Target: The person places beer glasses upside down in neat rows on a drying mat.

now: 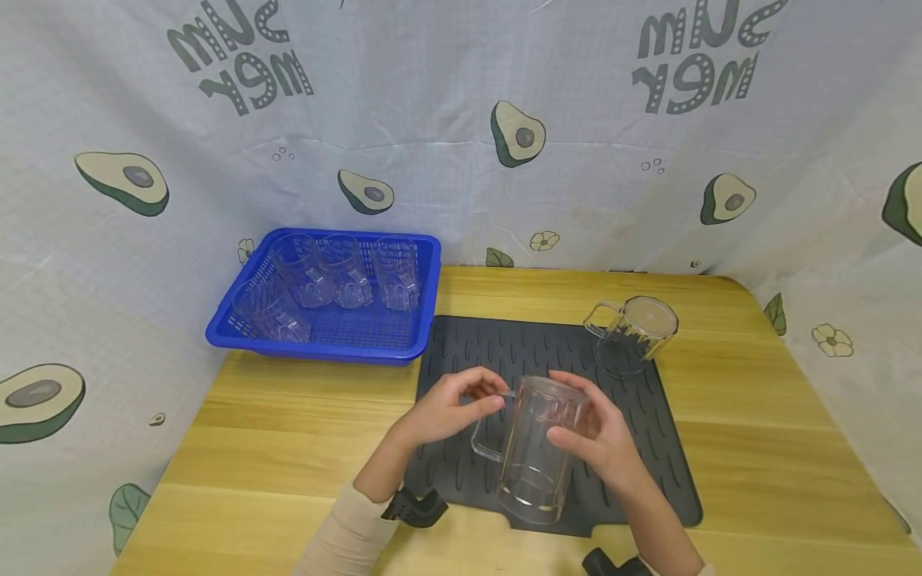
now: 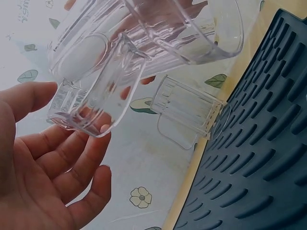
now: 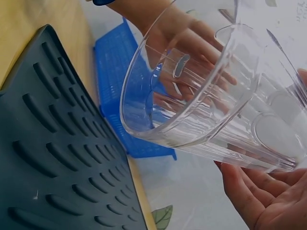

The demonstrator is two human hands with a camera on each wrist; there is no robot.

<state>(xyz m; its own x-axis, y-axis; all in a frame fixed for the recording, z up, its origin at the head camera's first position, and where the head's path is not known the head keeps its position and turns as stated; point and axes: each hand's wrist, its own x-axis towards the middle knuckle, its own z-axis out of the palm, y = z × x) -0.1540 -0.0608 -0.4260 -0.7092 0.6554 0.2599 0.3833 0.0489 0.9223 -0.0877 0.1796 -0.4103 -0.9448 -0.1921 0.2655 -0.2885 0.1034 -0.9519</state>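
- White cloth (image 1: 432,72) printed with avocados hangs across the top of the frame, behind a wooden table (image 1: 785,456).
- At lower centre, a clear mug (image 1: 536,456) is held tilted above the dark ridged mat (image 1: 468,344), mouth toward the bottom of the frame, handle to the left.
- Right hand (image 1: 601,436): wrapped partway around the mug's body.
- Left hand (image 1: 461,406): thumb and bent fingers loosely about the handle; how firmly, I can't tell.
- Right of centre, another mug (image 1: 650,317) stands upside down at the mat's corner.
- Upper left, a blue basket (image 1: 324,353) holds several clear mugs (image 1: 395,276).
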